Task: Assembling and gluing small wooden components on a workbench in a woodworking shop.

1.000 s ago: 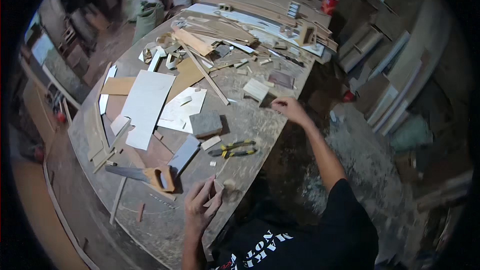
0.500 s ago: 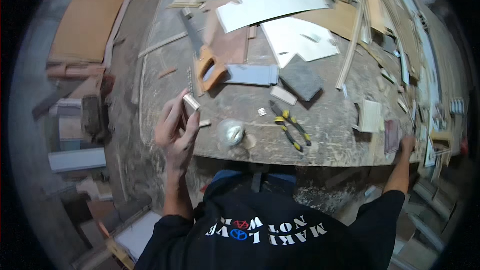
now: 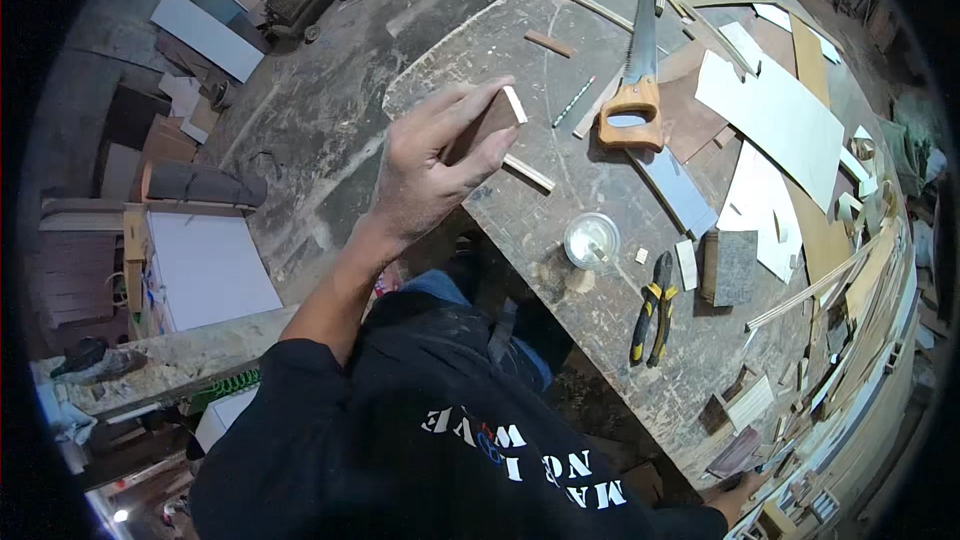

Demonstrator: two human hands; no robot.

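My left hand (image 3: 435, 155) is raised near the table's left front corner. Its fingers and thumb pinch a small flat piece of wood (image 3: 514, 104), with a pale edge outward and a brown face partly showing between them. Just past it a thin wooden strip (image 3: 528, 172) lies on the table. My right hand (image 3: 738, 496) is at the table's front edge, far lower right, beside a dark reddish block (image 3: 735, 453) and wood strips; its fingers are too small and covered to read. Between the hands are a clear cup of white stuff (image 3: 592, 240) and yellow-black pliers (image 3: 654, 310).
A handsaw with a wooden handle (image 3: 632, 110) lies beyond the cup, near a dark block (image 3: 729, 268) and a drill bit (image 3: 573, 102). White sheets (image 3: 770, 125) and piled strips (image 3: 850, 305) fill the table's right side. At left stands a white panel (image 3: 212, 265).
The view has swung left, so the table now sits slanted toward the right. My left hand still pinches the piece of wood, turned differently; my right hand stays by the table edge.
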